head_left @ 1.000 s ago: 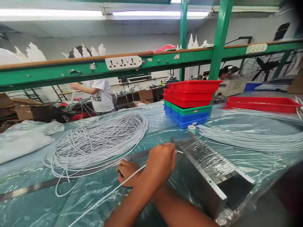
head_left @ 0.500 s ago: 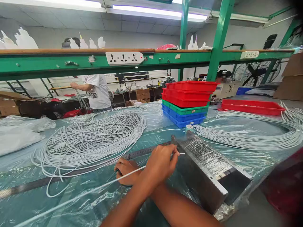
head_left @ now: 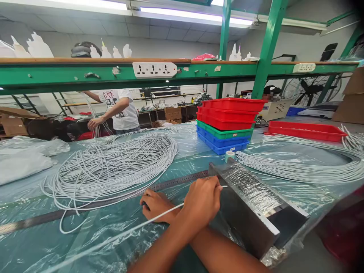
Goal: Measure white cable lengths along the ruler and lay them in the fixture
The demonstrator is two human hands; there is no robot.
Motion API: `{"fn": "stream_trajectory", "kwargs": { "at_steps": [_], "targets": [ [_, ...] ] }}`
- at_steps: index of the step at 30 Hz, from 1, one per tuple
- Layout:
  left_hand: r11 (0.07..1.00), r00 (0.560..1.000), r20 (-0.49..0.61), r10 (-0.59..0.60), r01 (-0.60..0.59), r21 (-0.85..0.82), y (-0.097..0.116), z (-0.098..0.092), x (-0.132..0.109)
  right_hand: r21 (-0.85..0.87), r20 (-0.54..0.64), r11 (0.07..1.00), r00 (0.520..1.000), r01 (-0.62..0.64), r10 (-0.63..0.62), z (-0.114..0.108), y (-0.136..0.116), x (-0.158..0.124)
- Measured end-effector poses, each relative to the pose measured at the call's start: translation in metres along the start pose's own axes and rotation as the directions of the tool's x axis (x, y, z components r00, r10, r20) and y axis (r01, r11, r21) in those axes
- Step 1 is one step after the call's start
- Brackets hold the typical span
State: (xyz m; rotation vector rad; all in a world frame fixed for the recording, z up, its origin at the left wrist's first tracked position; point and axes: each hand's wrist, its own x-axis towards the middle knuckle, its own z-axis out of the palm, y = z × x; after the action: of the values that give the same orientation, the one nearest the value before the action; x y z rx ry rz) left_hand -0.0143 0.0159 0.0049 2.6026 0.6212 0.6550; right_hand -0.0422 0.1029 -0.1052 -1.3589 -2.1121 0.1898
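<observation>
My forearms cross over the bench, left above right. My left hand (head_left: 203,197) is closed on a thin white cable (head_left: 125,234), its short tip poking out past the fingers beside a dark metal channel block (head_left: 247,208). From that hand the cable slants down to the lower left edge. Farther left, my right hand (head_left: 156,206) lies low on the plastic-covered bench with curled fingers. Something small and dark shows under them, too hidden to name. A long steel ruler (head_left: 173,181) runs behind both hands. A big loose coil of white cable (head_left: 119,167) lies beyond it.
Stacked red, green and blue trays (head_left: 224,125) stand behind the block, near a small tape roll (head_left: 229,154). Another cable bundle (head_left: 298,167) and a red tray (head_left: 307,131) lie right. A green shelf beam (head_left: 113,76) spans overhead. Across the bench, a person (head_left: 122,110) handles cables.
The view has shifted slightly, moving the scene right. My left hand keeps its hold on the cable with little movement. Across the bench, the person has turned and a hand now reaches lower.
</observation>
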Motion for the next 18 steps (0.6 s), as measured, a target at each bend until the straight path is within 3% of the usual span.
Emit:
{"fn": "stream_trajectory", "kwargs": {
  "at_steps": [5,18],
  "targets": [
    [0.999,0.999,-0.028,0.04,-0.041,-0.033,-0.0013,0.0004,0.0,0.023,0.014,1.0,1.0,0.006,-0.007,0.0026,0.0027,-0.0007],
    [0.993,0.999,0.014,0.044,-0.045,0.11,0.0022,0.0021,-0.0037,0.138,0.061,0.99,0.998,0.016,-0.024,0.0054,0.0063,-0.004]
  ]
}}
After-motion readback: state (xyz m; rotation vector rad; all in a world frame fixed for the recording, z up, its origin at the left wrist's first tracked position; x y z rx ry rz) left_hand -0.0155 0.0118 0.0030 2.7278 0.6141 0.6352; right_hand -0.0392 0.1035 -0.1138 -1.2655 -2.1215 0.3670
